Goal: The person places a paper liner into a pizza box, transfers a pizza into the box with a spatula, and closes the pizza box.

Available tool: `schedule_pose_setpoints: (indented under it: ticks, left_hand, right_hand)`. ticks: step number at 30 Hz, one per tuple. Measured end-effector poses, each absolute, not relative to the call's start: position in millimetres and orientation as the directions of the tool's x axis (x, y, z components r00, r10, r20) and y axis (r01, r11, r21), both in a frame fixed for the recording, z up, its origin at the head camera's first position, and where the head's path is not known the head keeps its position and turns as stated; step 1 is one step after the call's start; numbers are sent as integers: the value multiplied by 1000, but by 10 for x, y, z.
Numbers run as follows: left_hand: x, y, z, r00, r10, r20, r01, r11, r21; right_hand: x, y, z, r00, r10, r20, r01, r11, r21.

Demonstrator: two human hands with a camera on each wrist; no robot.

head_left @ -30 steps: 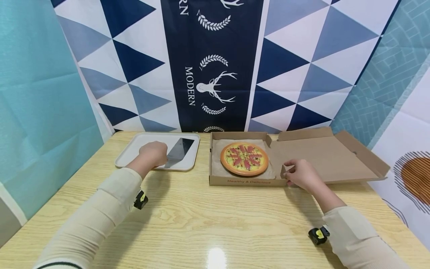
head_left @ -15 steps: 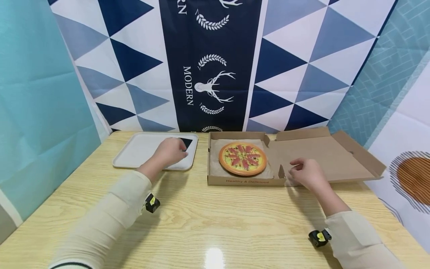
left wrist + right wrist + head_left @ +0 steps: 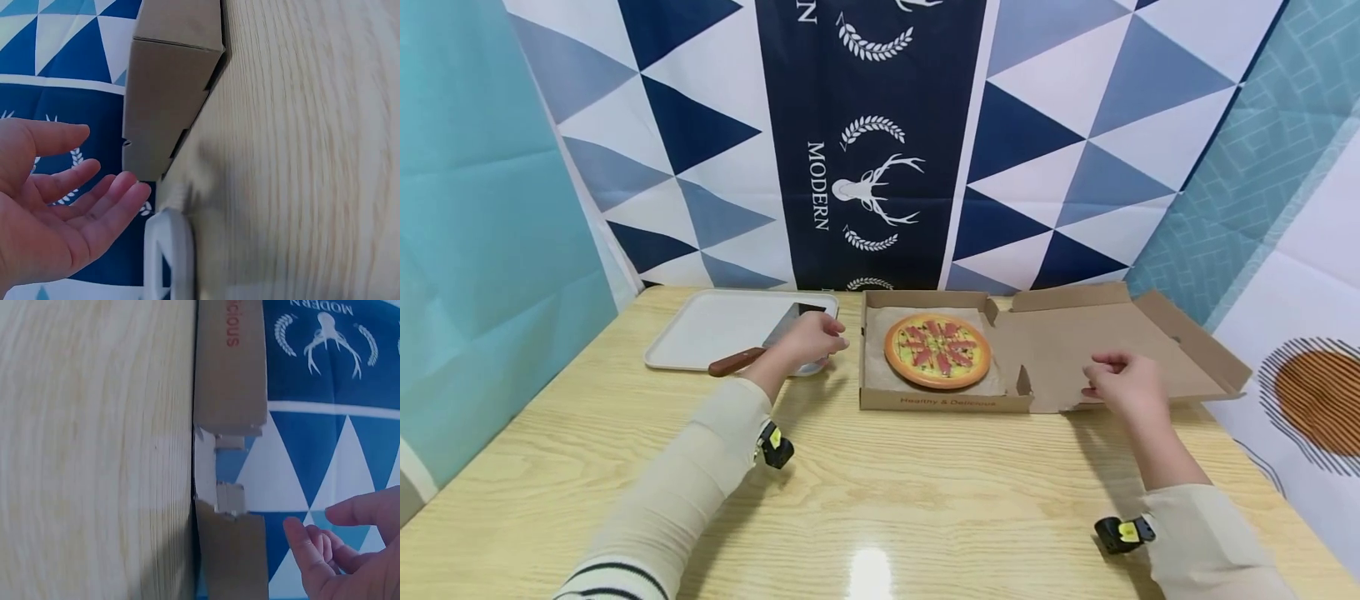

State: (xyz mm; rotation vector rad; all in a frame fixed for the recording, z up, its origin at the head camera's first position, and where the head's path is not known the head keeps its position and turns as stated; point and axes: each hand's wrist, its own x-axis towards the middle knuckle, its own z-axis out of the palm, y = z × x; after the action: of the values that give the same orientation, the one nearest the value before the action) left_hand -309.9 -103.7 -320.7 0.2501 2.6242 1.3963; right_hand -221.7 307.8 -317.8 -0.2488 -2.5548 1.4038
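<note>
In the head view, my left hand (image 3: 808,337) is over the right end of the white tray (image 3: 688,329), partly covering a spatula with a brown handle (image 3: 737,361) and a flat dark blade. Its fingers are loosely bent and hold nothing; the left wrist view shows this hand (image 3: 69,212) with fingers spread beside the box wall (image 3: 165,94). My right hand (image 3: 1129,385) is above the front of the box's opened lid (image 3: 1097,346), thumb and fingers apart and empty, also in the right wrist view (image 3: 350,550). A pizza (image 3: 937,351) lies on paper in the cardboard box (image 3: 947,402).
The tray and the box stand side by side at the back of the wooden table (image 3: 880,475), with a narrow gap between them. A patterned cloth (image 3: 880,100) hangs behind them. The lid lies folded out to the right, its side flaps raised.
My left hand has left the spatula handle and moved right, across the tray towards the box. My right hand has moved right, from the box's front corner to above the lid.
</note>
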Motion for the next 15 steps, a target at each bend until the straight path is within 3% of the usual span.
schedule_pose_setpoints:
  ticks: [15]
  left_hand:
    - [-3300, -877, -3358, -965, 161, -208, -152, 306, 940]
  right_hand:
    - [-2156, 3408, -3209, -871, 491, 13, 173, 332, -927]
